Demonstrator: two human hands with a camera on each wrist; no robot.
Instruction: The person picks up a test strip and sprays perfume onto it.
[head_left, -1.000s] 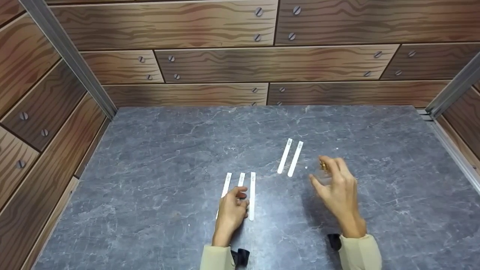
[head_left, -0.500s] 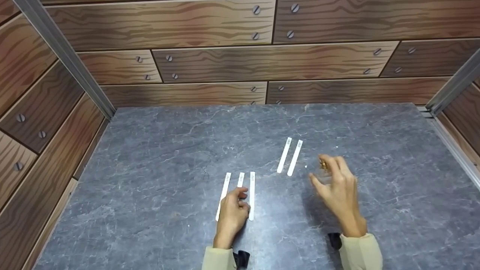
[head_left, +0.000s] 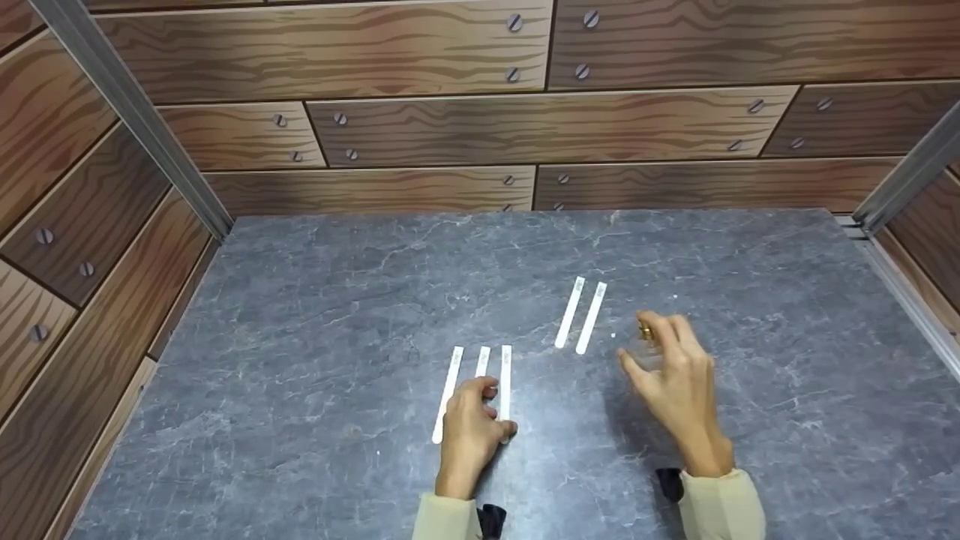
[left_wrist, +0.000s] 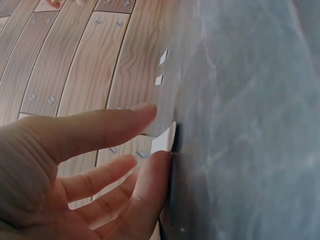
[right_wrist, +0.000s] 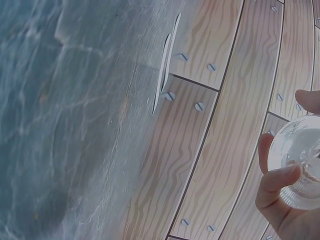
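The left hand is over the near strips, its thumb at the lower end of the right strip; the left wrist view shows a gap between thumb and forefinger, so nothing looks clasped. The middle strip runs under that hand, its lower part hidden, and the left strip lies just beside it.

The strips look thin and flat on the table — a fingertip could skid along one instead of getting beneath its edge, nudging it askew. With the middle strip so close, the knuckles might drag that one too.

The right hand grasps a clear cup, apparently raised off the table. A gold bit shows by its fingertips; what it is, I cannot tell. The cup looks smooth, so a loosened grip could let it slip — likelier, I judge, if attention stays on the left. Whether it holds anything is unclear, so spilling cannot be ruled out.

The far pair lies near the right hand, apart from the near strips; a careless sweep of that wrist could knock it out of line.
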